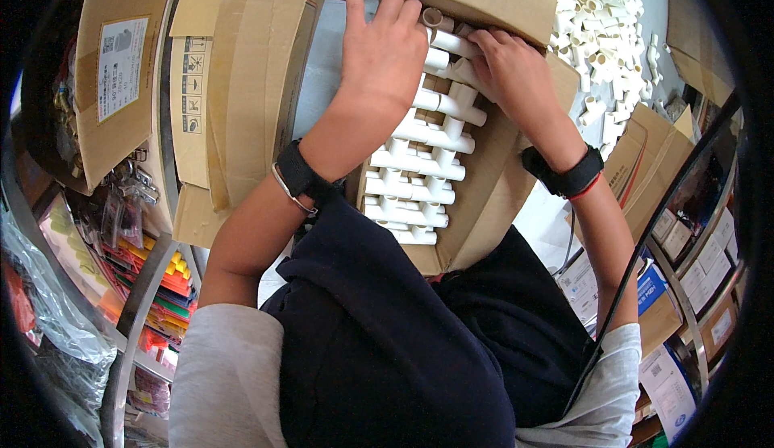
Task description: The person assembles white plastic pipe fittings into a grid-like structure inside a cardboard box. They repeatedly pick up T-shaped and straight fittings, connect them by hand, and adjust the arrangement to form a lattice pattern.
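Observation:
A cardboard box (484,198) stands in front of me, with white plastic pipe tees (435,137) laid in close rows inside it. My left hand (383,57) lies over the far part of the box's left wall, its fingers stretched and apart; its thumb is hidden. My right hand (520,69) reaches into the far right part of the box. Its fingers are bent round a white pipe fitting (463,69) at the end of the rows, and the fingertips are partly hidden. One fitting (433,17) between the hands has its round opening facing up.
A heap of loose white fittings (597,12) spreads on the table at the far right. The box's far flap (492,0) stands up. Another cardboard box (250,85) is at left. Shelves with colourful parts (161,287) are at lower left; a black cable (637,262) hangs at right.

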The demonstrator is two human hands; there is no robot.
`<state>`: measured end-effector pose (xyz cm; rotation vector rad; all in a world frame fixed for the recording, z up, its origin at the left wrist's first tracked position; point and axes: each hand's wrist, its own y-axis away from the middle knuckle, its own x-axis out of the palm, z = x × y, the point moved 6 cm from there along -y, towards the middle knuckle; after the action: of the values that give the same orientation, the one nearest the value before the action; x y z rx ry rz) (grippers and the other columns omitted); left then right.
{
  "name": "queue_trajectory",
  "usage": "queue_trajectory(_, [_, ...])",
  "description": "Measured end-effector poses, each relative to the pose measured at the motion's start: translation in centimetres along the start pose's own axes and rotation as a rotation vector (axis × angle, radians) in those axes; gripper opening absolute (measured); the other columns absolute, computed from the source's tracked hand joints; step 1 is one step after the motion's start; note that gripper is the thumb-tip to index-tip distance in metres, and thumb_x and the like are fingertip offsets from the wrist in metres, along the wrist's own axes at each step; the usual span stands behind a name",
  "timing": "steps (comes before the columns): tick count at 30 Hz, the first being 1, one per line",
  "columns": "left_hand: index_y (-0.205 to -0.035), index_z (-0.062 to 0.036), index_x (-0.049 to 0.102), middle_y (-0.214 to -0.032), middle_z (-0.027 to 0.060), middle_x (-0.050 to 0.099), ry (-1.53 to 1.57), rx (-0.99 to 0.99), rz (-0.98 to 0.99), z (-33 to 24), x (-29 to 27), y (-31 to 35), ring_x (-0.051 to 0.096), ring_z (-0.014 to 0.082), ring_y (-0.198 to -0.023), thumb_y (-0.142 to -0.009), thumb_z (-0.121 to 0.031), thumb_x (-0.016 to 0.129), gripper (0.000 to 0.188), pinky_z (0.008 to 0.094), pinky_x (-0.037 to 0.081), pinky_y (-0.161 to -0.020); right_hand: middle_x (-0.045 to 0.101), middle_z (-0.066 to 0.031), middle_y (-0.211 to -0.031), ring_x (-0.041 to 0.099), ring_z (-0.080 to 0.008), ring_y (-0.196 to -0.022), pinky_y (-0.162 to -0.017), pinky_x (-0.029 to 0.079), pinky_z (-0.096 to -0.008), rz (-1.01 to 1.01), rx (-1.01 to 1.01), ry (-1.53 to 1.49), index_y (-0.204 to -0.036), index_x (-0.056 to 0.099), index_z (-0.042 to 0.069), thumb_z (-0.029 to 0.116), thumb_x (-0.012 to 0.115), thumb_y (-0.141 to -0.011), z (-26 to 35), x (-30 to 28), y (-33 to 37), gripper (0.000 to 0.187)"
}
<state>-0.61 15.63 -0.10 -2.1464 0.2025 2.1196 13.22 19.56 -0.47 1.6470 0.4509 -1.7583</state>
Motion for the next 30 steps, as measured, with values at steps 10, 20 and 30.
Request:
queue_trajectory(10, [-0.08, -0.0148, 0.07, -0.092, -0.0031, 0.06, 0.228, 0.132, -0.307, -1.4, -1.4, -0.2, 0.054, 0.0192, -0.098, -0.072, -0.015, 0.071, 0.008, 0.0354, 0.043, -0.079, 0.058, -0.0058, -0.108, 0.047, -0.0215, -0.107, -0.094, 0.036, -0.0398, 0.131, 0.007, 0.465, -0.084, 0.071, 0.01, 0.025, 0.062, -0.078, 1.6, -0.2, 4.3, 0.019])
queue_trajectory(20, [-0.079, -0.0147, 0.07, -0.088, -0.0018, 0.06, 0.197, 0.325, -0.161, -3.8, 0.5, -0.4, 0.055, 0.0169, -0.099, -0.077, -0.016, 0.064, 0.006, 0.0323, 0.042, -0.082, 0.057, -0.0042, -0.104, 0.048, -0.0214, -0.106, -0.093, 0.034, -0.0407, 0.052, 0.05, 0.395, -0.08, 0.07, 0.009, 0.024, 0.066, -0.073, 1.1, 0.4, 3.9, 0.016])
queue_trajectory(30, [-0.084, -0.0156, 0.069, -0.094, -0.0028, 0.06, 0.125, 0.309, -0.123, -3.8, 0.8, -0.4, 0.054, 0.0152, -0.102, -0.079, -0.017, 0.064, 0.007, 0.0335, 0.041, -0.083, 0.054, -0.0043, -0.095, 0.051, -0.0211, -0.099, -0.093, 0.036, -0.0407, -0.018, 0.019, 0.249, -0.086, 0.066, 0.008, 0.025, 0.07, -0.072, 0.9, -0.9, 4.9, 0.022])
